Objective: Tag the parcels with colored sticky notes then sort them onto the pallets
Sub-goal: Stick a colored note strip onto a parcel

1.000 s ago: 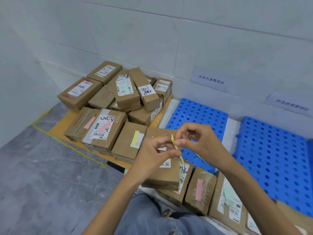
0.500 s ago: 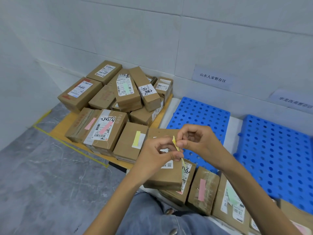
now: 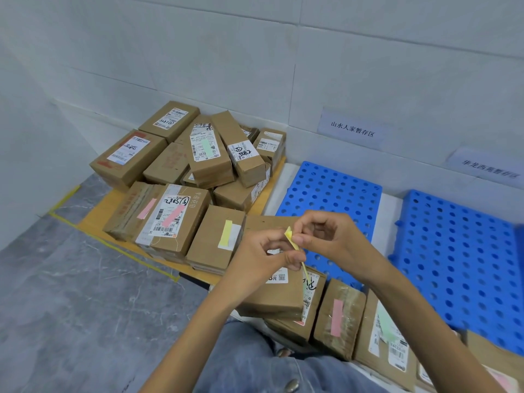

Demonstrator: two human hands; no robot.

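A thin yellow sticky note [image 3: 295,245] is held up between both hands in the middle of the view. My left hand [image 3: 263,259] pinches its lower part and my right hand [image 3: 326,236] pinches its top edge, which curls over. Right below the hands lies a brown parcel [image 3: 275,296] stacked on other parcels. A pile of brown parcels [image 3: 198,171] fills the yellow-marked floor area at the left; some carry pink, green or yellow notes. Two blue perforated pallets [image 3: 329,194] [image 3: 459,265] lie at the right.
A row of tagged parcels [image 3: 340,319] runs along the front right, near my knee in jeans [image 3: 246,361]. Two paper signs [image 3: 351,129] hang on the white tiled wall behind the pallets. Grey marble floor [image 3: 71,293] spreads to the left.
The hands stay together on the yellow note; its top edge has peeled and curled over at my right fingertips. The view has shifted slightly.
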